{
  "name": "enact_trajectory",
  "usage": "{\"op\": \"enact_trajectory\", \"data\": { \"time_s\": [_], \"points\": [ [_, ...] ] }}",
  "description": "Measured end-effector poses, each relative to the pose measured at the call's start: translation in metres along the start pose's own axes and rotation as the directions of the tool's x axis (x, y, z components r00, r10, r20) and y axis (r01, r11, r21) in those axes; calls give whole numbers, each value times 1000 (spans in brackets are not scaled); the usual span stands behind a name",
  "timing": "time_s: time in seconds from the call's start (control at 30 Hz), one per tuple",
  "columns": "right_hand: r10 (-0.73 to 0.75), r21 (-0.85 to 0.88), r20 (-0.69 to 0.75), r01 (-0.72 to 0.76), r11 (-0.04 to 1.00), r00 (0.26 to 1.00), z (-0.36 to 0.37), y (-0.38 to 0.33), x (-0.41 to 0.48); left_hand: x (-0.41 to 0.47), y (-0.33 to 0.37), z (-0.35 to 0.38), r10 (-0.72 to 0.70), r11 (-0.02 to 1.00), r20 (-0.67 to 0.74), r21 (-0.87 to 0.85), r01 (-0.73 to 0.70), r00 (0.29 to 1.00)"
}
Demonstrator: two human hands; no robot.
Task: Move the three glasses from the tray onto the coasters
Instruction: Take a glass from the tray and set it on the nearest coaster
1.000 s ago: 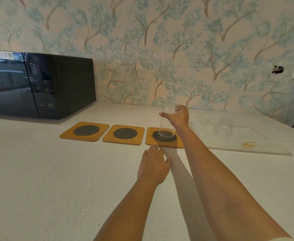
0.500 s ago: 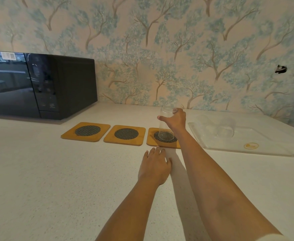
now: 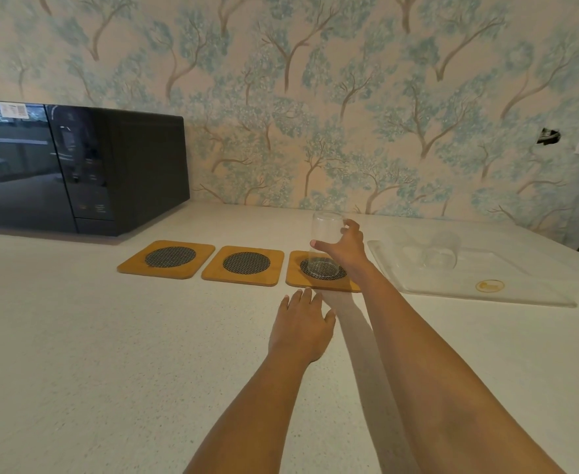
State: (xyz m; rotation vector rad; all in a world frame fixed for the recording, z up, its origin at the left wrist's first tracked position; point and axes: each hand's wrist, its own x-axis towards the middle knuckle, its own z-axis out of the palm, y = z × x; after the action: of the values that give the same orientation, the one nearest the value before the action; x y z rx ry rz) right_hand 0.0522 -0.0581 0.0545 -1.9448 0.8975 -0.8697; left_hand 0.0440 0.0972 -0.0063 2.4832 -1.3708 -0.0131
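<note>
On the pale counter, beside a black microwave, a clear tray is seen with two glasses left on it, faint and hard to separate. Three coasters are laid in a row to its left. On the rightmost coaster a glass is stood upright, gripped around its side by the right hand. The left hand is spread flat, holding nothing. The glass should be settled centred on the mesh before release — fingers opened outward, not dragged.
</note>
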Motion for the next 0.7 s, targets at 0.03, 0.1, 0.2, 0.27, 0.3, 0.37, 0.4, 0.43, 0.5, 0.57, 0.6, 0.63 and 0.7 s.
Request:
{"op": "enact_trajectory", "data": {
  "time_s": [0.03, 0.1, 0.2, 0.27, 0.3, 0.37, 0.4, 0.43, 0.5, 0.57, 0.6, 0.63, 0.7],
  "points": [
    [5, -3, 6, -5, 1000, 1000, 0, 2, 0, 0, 0, 0, 0, 1000, 0, 3, 0, 1000],
    [6, -15, 14, -6, 1000, 1000, 0, 4, -1, 0, 0, 0, 0, 1000, -1, 6, 0, 1000],
    [-2, -5, 16, 2, 1000, 1000, 0, 5, -2, 1, 0, 1, 3, 1000, -4, 7, -3, 1000],
    [1, 1, 16, -1, 1000, 1000, 1, 5, -2, 1, -1, 1, 4, 1000, -2, 4, -4, 1000],
    [2, 3, 17, -2, 1000, 1000, 1, 5, -1, 1, -1, 1, 3, 1000, -2, 5, -3, 1000],
    [3, 3, 18, -3, 1000, 1000, 2, 4, -1, 1, -1, 1, 1, 1000, -2, 10, -1, 1000],
    [3, 5, 18, -3, 1000, 1000, 2, 4, -1, 1, -1, 1, 1, 1000, -3, 11, -1, 1000],
    [4, 11, 15, -4, 1000, 1000, 2, 5, -1, 1, -1, 1, 0, 1000, -4, 10, 0, 1000],
    [9, 43, 8, -9, 999, 1000, 1, 5, -2, 1, 0, 1, -3, 1000, -5, 9, 3, 1000],
    [26, 86, 0, -26, 996, 1000, -2, 5, -5, 0, 0, 1, -3, 1000, -4, 9, 3, 1000],
    [36, 98, -1, -36, 994, 999, -5, 5, -7, 0, 0, 0, 0, 1000, -3, 7, 0, 1000],
    [44, 106, -1, -44, 993, 999, -9, 5, -9, 0, 0, 0, 3, 1000, -1, 5, -3, 1000],
    [52, 132, -12, -50, 990, 999, -18, 7, -15, -1, 0, -1, 7, 1000, 5, 2, -7, 1000]
  ]
}}
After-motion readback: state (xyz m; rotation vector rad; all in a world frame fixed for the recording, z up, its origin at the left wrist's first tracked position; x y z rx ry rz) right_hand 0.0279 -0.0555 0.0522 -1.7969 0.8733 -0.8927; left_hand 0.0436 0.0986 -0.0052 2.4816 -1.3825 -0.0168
